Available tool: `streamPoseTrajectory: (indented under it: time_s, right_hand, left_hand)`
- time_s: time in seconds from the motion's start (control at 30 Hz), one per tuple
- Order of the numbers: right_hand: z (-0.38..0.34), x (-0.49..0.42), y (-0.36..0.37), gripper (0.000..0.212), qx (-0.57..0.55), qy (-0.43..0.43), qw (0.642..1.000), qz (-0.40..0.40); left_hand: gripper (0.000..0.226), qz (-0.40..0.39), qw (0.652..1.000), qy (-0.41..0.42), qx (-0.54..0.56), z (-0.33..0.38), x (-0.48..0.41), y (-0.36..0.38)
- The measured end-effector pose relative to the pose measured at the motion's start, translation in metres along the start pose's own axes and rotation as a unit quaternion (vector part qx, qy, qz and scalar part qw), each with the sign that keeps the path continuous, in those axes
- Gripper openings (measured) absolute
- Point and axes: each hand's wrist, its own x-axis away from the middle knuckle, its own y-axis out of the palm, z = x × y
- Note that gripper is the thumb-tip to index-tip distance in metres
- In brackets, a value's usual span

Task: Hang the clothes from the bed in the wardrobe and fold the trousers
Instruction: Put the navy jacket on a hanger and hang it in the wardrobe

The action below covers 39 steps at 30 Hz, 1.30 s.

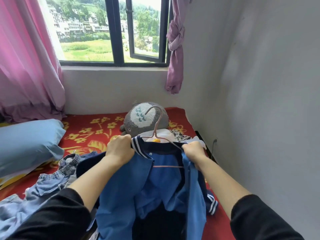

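Over the bed [97, 122], pretty much dead centre, a blue jacket [142, 172] with a navy striped collar is held up on a pink hanger [168, 166]. The hanger's hook sticks up toward 12 o'clock.

Left hand [119, 148] is balled into a fist around the collar and shoulder at about 9 o'clock from the hanger's neck. Right hand [193, 150] is curled tight on the other shoulder at 3 o'clock, fabric bunched in its grip. So the jacket hangs between both hands and drops toward 6 o'clock.

Denim trousers [52, 184] lie crumpled on the bed at roughly 8 o'clock from the jacket, just beside it. A small pile of white and patterned clothes [167, 134] sits at 12 o'clock behind the collar, with a grey plush [152, 118] right behind that. A blue pillow [26, 141] is off at 9 o'clock.
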Motion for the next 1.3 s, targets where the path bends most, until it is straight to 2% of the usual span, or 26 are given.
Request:
streamPoseTrajectory:
  time_s: [0.07, 0.13, 0.23, 0.27, 0.33, 0.37, 0.4, 0.43, 0.5, 0.53, 0.6, 0.63, 0.7, 0.73, 0.77, 0.83, 0.87, 0.93, 1.03, 1.07, 1.17, 1.23, 1.3]
  right_hand:
    - [-0.02, 0.007, 0.012, 0.03, -0.038, -0.047, 0.998, -0.008]
    - [-0.041, 0.02, 0.022, 0.03, -0.062, -0.097, 0.993, -0.029]
    - [-0.063, 0.039, 0.033, 0.031, -0.034, -0.159, 0.98, -0.115]
    - [-0.068, 0.042, 0.032, 0.029, -0.03, -0.17, 0.975, -0.143]
    - [-0.077, 0.042, 0.023, 0.024, -0.094, -0.157, 0.965, -0.186]
    - [-0.082, 0.039, 0.018, 0.026, -0.122, -0.167, 0.963, -0.171]
    - [-0.087, 0.038, 0.011, 0.027, -0.111, -0.208, 0.965, -0.119]
    - [-0.092, 0.035, 0.005, 0.027, -0.059, -0.276, 0.959, -0.031]
    - [-0.103, 0.032, -0.005, 0.028, 0.075, -0.404, 0.9, 0.143]
    - [-0.111, 0.033, -0.008, 0.035, 0.111, -0.438, 0.872, 0.187]
    - [-0.128, 0.039, -0.016, 0.043, 0.115, -0.483, 0.845, 0.198]
    - [-0.137, 0.042, -0.02, 0.041, 0.107, -0.511, 0.835, 0.174]
    - [-0.152, 0.052, -0.024, 0.019, 0.076, -0.555, 0.821, 0.113]
    - [-0.158, 0.058, -0.025, 0.017, 0.046, -0.553, 0.827, 0.083]
    - [-0.164, 0.063, -0.026, 0.026, 0.003, -0.539, 0.84, 0.06]
    - [-0.177, 0.073, -0.026, 0.031, -0.066, -0.497, 0.864, 0.041]
    - [-0.184, 0.079, -0.026, 0.03, -0.078, -0.491, 0.866, 0.045]
    - [-0.202, 0.094, -0.026, 0.03, -0.096, -0.492, 0.864, 0.043]
    - [-0.223, 0.127, -0.019, 0.038, -0.116, -0.507, 0.853, 0.031]
    - [-0.228, 0.138, -0.014, 0.04, -0.118, -0.508, 0.853, 0.018]
    - [-0.236, 0.171, 0.008, 0.031, -0.07, -0.504, 0.859, -0.058]
    - [-0.24, 0.193, 0.025, 0.025, -0.048, -0.493, 0.862, -0.103]
    - [-0.25, 0.221, 0.041, 0.025, -0.068, -0.488, 0.86, -0.135]
  left_hand:
    - [0.003, 0.016, 0.998, -0.042, 0.033, 0.001, -0.002, -0.005]
    - [0.016, 0.022, 0.993, -0.09, 0.08, 0.001, -0.006, -0.016]
    - [0.018, 0.037, 0.978, -0.13, 0.16, -0.005, -0.01, -0.042]
    - [0.016, 0.056, 0.972, -0.135, 0.185, -0.009, -0.01, -0.052]
    - [0.013, 0.103, 0.961, -0.136, 0.22, -0.016, -0.007, -0.072]
    - [0.013, 0.125, 0.956, -0.134, 0.23, -0.02, -0.004, -0.082]
    - [0.013, 0.144, 0.951, -0.132, 0.238, -0.022, 0.0, -0.092]
    - [0.014, 0.162, 0.946, -0.132, 0.247, -0.024, 0.004, -0.103]
    - [0.016, 0.198, 0.935, -0.132, 0.264, -0.026, 0.014, -0.123]
    - [0.017, 0.215, 0.929, -0.129, 0.271, -0.026, 0.02, -0.132]
    - [0.016, 0.238, 0.921, -0.122, 0.282, -0.022, 0.035, -0.153]
    - [0.014, 0.248, 0.918, -0.122, 0.284, -0.019, 0.044, -0.163]
    - [0.016, 0.266, 0.915, -0.13, 0.274, -0.015, 0.061, -0.182]
    - [0.02, 0.272, 0.914, -0.136, 0.268, -0.012, 0.07, -0.192]
    - [0.021, 0.274, 0.913, -0.141, 0.267, -0.008, 0.079, -0.201]
    - [0.011, 0.28, 0.905, -0.139, 0.29, -0.001, 0.098, -0.22]
    - [0.005, 0.285, 0.897, -0.134, 0.311, 0.002, 0.109, -0.23]
    - [0.009, 0.307, 0.886, -0.123, 0.326, 0.006, 0.133, -0.249]
    - [0.002, 0.382, 0.875, -0.123, 0.27, 0.008, 0.172, -0.273]
    - [0.006, 0.415, 0.868, -0.129, 0.241, 0.007, 0.185, -0.28]
    - [0.015, 0.501, 0.833, -0.156, 0.174, 0.0, 0.233, -0.302]
    - [0.016, 0.515, 0.827, -0.164, 0.156, -0.007, 0.272, -0.317]
    - [0.015, 0.48, 0.849, -0.165, 0.147, -0.014, 0.314, -0.327]
